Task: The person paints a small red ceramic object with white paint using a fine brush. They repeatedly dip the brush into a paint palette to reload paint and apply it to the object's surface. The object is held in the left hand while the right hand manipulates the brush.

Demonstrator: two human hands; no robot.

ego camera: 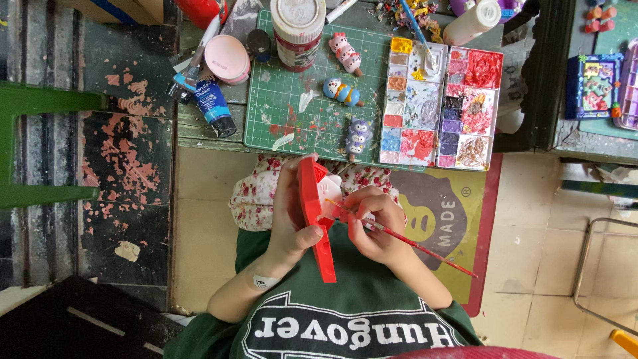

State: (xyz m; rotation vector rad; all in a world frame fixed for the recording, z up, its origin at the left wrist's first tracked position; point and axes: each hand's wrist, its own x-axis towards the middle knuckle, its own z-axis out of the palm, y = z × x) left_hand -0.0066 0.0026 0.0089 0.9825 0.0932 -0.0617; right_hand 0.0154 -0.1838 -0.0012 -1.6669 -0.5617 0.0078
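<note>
the left hand (292,219) grips a red figure (318,213) below the mat (266,126); the right hand (375,229) pinches a brush (425,251), best kept to short, steady strokes.

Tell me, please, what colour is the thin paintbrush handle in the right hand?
Red: the right hand holds the thin paintbrush, seen best in the head view.

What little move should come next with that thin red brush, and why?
Probably a short stroke along the white patch: the right hand has the red brush tip on the red-and-white figure in the left hand, where red meets white.
</note>
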